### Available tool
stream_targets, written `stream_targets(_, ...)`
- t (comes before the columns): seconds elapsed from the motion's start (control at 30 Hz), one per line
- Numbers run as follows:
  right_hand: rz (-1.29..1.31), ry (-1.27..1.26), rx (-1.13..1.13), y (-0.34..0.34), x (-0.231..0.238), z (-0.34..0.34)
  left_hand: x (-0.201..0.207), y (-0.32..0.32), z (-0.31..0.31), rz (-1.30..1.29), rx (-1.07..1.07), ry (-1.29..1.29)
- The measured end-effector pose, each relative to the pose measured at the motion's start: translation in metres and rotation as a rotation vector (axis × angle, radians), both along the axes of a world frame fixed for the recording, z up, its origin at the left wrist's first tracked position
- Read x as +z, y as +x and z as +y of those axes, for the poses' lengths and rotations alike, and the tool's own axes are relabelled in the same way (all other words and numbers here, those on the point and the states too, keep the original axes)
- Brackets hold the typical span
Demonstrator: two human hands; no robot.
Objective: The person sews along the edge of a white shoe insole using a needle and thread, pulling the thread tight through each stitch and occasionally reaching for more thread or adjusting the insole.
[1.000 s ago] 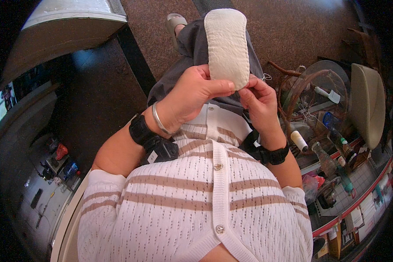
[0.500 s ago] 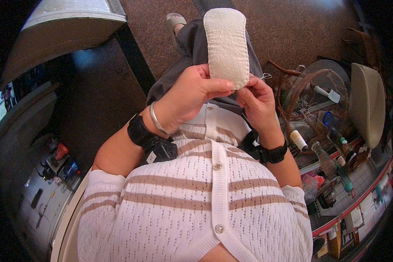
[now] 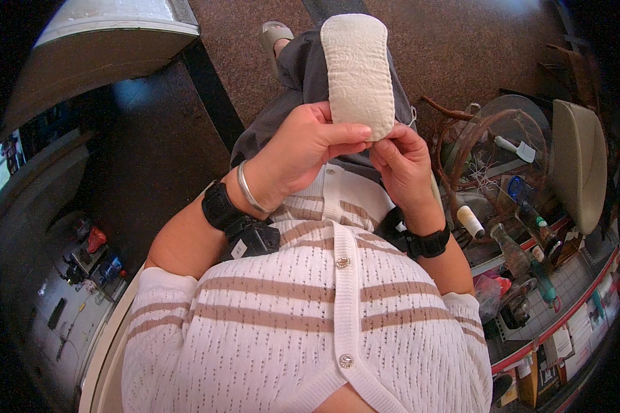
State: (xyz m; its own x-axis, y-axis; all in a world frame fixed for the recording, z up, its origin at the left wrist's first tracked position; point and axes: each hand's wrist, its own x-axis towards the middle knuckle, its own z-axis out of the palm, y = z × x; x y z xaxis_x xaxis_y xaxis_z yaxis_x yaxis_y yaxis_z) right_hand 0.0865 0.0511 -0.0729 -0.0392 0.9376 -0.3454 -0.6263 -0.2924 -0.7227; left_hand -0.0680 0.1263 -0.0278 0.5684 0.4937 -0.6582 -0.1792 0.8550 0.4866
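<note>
A cream cloth insole [image 3: 358, 72] with a stitched, slightly scalloped rim stands out in front of me above my lap. Its lower end is pinched between the thumb and fingers of my left hand [image 3: 317, 141], thumb on the face toward me. At the lower right corner of the insole my right hand [image 3: 405, 155] is closed, thumb and index finger pressed together against the edge. Whatever is between those fingertips is too small to make out. A bit of white thread [image 3: 412, 115] shows just beyond my right hand.
On my right are a wire-ringed round rack [image 3: 492, 127], a white roll [image 3: 470, 221], glass bottles [image 3: 510, 248] and a beige chair back [image 3: 579, 165]. A white-topped table [image 3: 117, 31] stands far left. Small items lie on a surface [image 3: 65, 334] at lower left.
My right hand has shifted slightly left and up against the insole's corner. The white thread beside it has drawn in from a loose loop. My left hand keeps its hold.
</note>
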Motion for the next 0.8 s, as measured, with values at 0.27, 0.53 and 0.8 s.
stream_targets(0.27, 0.072, -0.069, -0.019, -0.0040, -0.0030, 0.0008, 0.0017, 0.0041, 0.0006, 0.047, 0.006, 0.010)
stream_targets(0.53, 0.009, -0.029, -0.011, -0.0034, -0.0065, 0.0012, 0.0027, 0.0042, 0.0024, 0.057, 0.042, -0.027)
stream_targets(0.8, -0.245, 0.029, -0.095, -0.0005, -0.0025, 0.0026, -0.0025, 0.0034, -0.0003, 0.140, -0.030, 0.054)
